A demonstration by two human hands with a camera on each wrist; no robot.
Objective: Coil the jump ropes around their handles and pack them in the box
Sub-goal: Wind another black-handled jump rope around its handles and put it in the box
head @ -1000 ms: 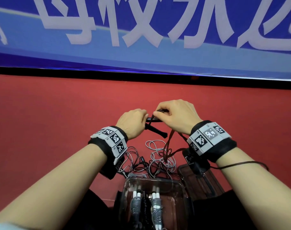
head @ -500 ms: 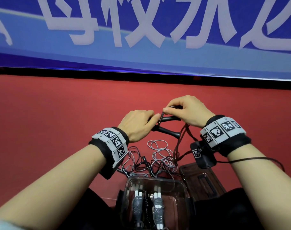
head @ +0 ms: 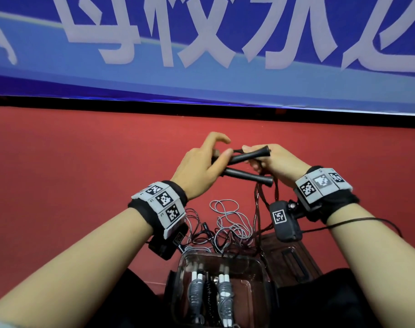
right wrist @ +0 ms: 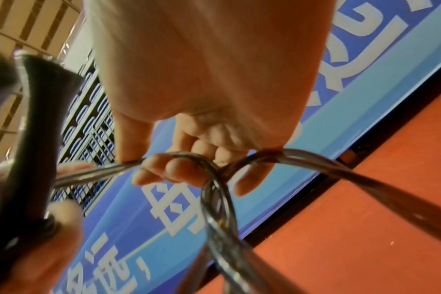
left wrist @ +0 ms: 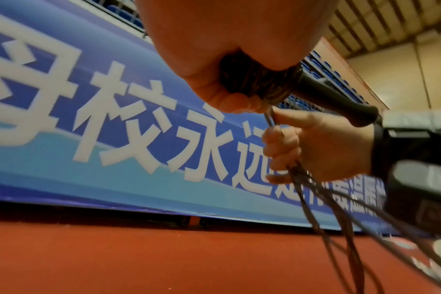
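Two black jump rope handles lie side by side in the air, butts pointing right. My left hand grips their left ends, where dark rope is wound round them; the index finger is lifted. My right hand sits at the handles' right, fingers curled round several strands of the dark rope. The rest of that rope hangs down to the floor. A clear box stands open near my knees, with coiled ropes with white handles inside it.
Loose grey ropes lie tangled on the red floor just beyond the box. The box's dark lid lies to its right. A blue banner with white characters runs along the far edge of the floor.
Both hands have lifted the handles higher and farther from me. My right hand has swung from above the handles to their right side with the rope. My left index finger has lifted.
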